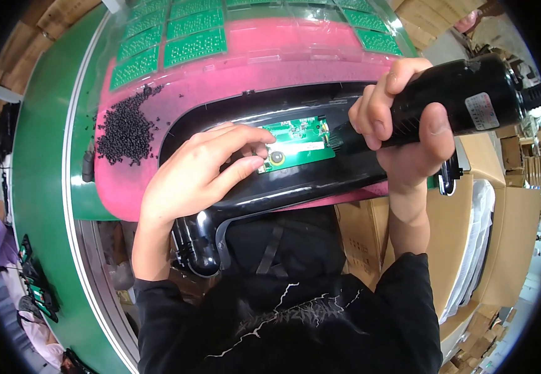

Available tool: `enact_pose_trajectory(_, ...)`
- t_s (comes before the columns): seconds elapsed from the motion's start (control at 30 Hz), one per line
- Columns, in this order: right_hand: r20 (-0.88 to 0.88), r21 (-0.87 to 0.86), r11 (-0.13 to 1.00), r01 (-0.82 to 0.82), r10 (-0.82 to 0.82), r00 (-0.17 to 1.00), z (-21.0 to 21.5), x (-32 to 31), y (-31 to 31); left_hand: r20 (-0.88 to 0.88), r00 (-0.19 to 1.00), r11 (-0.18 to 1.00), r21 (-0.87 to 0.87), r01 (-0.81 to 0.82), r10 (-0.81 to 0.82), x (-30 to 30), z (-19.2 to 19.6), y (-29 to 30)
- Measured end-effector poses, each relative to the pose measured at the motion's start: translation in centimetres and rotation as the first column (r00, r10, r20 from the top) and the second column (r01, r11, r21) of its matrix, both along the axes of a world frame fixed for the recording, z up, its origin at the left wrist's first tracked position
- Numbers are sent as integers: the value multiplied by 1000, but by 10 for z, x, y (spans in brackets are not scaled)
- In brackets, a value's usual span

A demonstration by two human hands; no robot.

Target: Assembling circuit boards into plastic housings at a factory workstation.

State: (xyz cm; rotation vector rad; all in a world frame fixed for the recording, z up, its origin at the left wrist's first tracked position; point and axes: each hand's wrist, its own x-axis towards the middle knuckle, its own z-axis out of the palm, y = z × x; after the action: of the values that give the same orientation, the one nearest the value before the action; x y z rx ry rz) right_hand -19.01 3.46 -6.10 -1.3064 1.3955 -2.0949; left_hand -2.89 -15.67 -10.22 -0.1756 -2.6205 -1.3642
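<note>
In a glossy black plastic shell point(283, 198), a green rectangular circuit board point(301, 149), likely stiff, fragile, best edge-held, is touched by the left hand point(199, 161), grip unclear; a black cylindrical tool point(448, 93) is gripped by the right hand point(412, 156).

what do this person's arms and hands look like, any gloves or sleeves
The left hand and right hand are bare, with no glove, ring or watch showing. Black sleeves end partway down the arms, leaving the forearms uncovered. They belong to a black shirt whose chest carries a print of pale, jagged, lightning-like lines and lettering.
</note>
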Motion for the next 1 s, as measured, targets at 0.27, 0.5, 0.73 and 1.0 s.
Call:
enact_pose_trajectory(0.27,-14,58,998,-26,26,1000,-2,4,-13,-332,864,925,137,-354,379,14,12,-1)
enact_pose_trajectory(0.5,116,53,998,-15,8,993,6,-6,-5,-105,680,673,310,-671,726,83,16,-8)
enact_pose_trajectory(0.73,734,3,986,164,-114,670,13,-60,-1,387,861,672,545,-502,330,134,-54,45)
enact_pose_trajectory(1.0,-354,257,962,95,2,935,63,10,32,76,974,-140,989,-47,214,153,-62,59)
